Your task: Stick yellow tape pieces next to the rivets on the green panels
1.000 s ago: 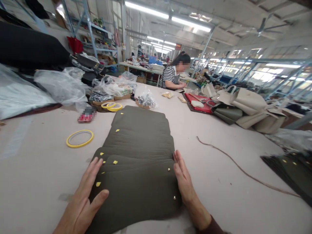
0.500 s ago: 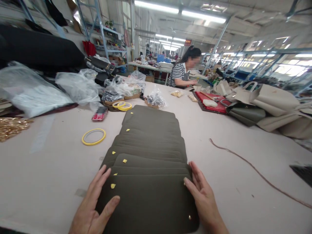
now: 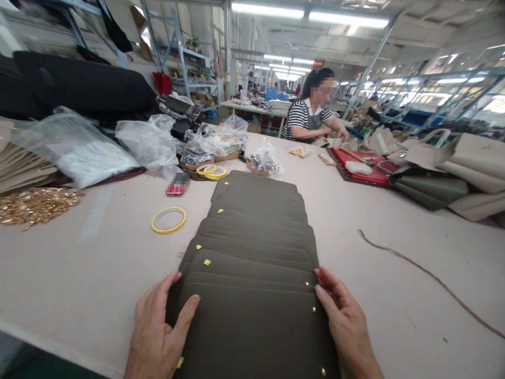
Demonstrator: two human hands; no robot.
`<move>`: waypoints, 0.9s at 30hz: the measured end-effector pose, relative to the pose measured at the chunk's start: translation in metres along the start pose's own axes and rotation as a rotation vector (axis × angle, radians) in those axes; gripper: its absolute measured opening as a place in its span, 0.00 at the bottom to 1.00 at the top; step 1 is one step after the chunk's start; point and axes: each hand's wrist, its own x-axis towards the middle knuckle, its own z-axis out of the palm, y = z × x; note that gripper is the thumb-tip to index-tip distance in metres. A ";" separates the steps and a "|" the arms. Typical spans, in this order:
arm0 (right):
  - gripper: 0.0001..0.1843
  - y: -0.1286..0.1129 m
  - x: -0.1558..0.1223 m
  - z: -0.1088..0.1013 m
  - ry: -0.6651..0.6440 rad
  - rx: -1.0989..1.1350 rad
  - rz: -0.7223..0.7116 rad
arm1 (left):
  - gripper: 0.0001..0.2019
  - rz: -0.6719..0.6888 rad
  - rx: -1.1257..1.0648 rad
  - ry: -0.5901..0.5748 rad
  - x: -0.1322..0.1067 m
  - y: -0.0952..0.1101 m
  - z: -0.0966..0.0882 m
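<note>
A row of overlapping dark olive flap-like panels (image 3: 256,326) with rounded corners runs away from me down the table. Small yellow tape bits (image 3: 207,262) stick out along their left side, and small gold metal studs (image 3: 314,309) show on the right. My left hand (image 3: 158,326) holds the left edge of the nearest panels, thumb over the top and fingers along the side. At the right edge, my right hand (image 3: 347,321) pinches the same panels, its thumb and fingertips against the side. What the fingers do under the edges is hidden.
A yellow tape roll (image 3: 169,220) lies left of the panels, near a red phone-like object (image 3: 177,184). Gold hardware (image 3: 39,205) is heaped at far left, beside plastic bags (image 3: 79,152). A brown cord (image 3: 426,273) lies right. Across the table a person (image 3: 307,113) works near bags.
Both hands have closed in on the panel edges, fingers more bent. The nearest panels have shifted, so a lower yellow tape bit now shows beside my left hand. The view has turned slightly left.
</note>
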 end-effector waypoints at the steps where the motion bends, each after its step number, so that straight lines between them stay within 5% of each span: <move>1: 0.28 0.001 0.001 0.000 0.001 -0.003 0.000 | 0.32 0.044 0.026 0.011 0.002 0.001 0.001; 9: 0.17 0.002 0.003 0.000 0.053 0.010 -0.106 | 0.20 0.091 -0.095 0.102 -0.003 0.005 0.004; 13: 0.17 -0.003 0.003 0.003 -0.012 -0.057 -0.182 | 0.22 0.187 0.017 0.132 -0.005 0.006 0.004; 17: 0.21 -0.005 0.003 0.006 -0.083 -0.090 -0.144 | 0.30 0.095 0.061 0.043 -0.003 -0.001 0.002; 23: 0.24 0.000 0.005 0.004 -0.085 -0.082 -0.088 | 0.25 -0.212 -0.474 -0.005 -0.007 -0.008 -0.008; 27: 0.22 -0.001 0.005 0.005 -0.063 -0.073 -0.087 | 0.24 -0.276 -0.626 0.071 -0.012 0.002 -0.007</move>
